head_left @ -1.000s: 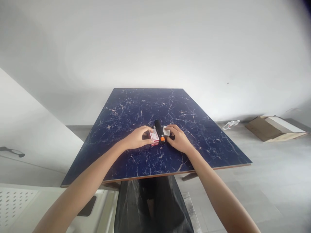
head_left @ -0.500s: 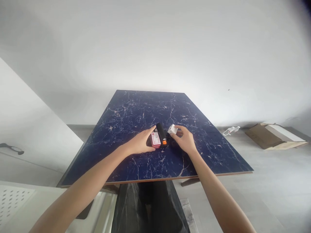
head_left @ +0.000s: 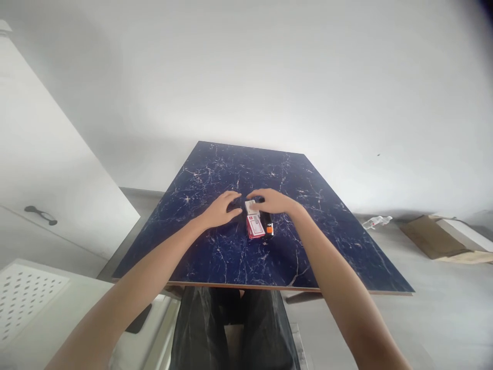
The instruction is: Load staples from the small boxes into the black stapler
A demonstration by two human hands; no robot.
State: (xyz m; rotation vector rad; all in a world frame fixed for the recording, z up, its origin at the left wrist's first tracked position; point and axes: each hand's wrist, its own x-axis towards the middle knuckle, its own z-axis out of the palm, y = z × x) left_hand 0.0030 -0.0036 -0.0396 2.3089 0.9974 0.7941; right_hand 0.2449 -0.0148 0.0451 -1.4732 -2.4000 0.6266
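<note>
- White perforated panel (head_left: 29, 298): far to the left of the left hand, and nearer the body than it.
- Dark cabinet handle (head_left: 40, 215): well apart from the left hand, out to its left, on a pale door.
- Left hand (head_left: 222, 210): thumb and fingers stand apart with nothing between them, just left of the small boxes, over the blue marble-patterned tabletop (head_left: 215, 262).
- Small white box (head_left: 248, 209): in the gap between the two hands, just right of the left thumb and partly covered by the right one; pale on top, its print too small to read.
- Red-and-white carton (head_left: 254, 226): nearer the body than either hand, beside the white box's near edge; its white top carries a thin red outline and a red corner mark, and its sides are pinkish red.
- Black tube-shaped item (head_left: 266, 218): below the right hand and partly hidden by it, along the carton's right side; a bright orange patch sits at its near end.
- Right hand (head_left: 275, 201): fingers arch past the white box's far edge, the thumb over its top; whether they grip it, I cannot tell.
- Clear plastic bottle (head_left: 376, 222): on the floor, well to the right of the right hand.
- Cardboard box (head_left: 425, 237): farther right of that hand.
</note>
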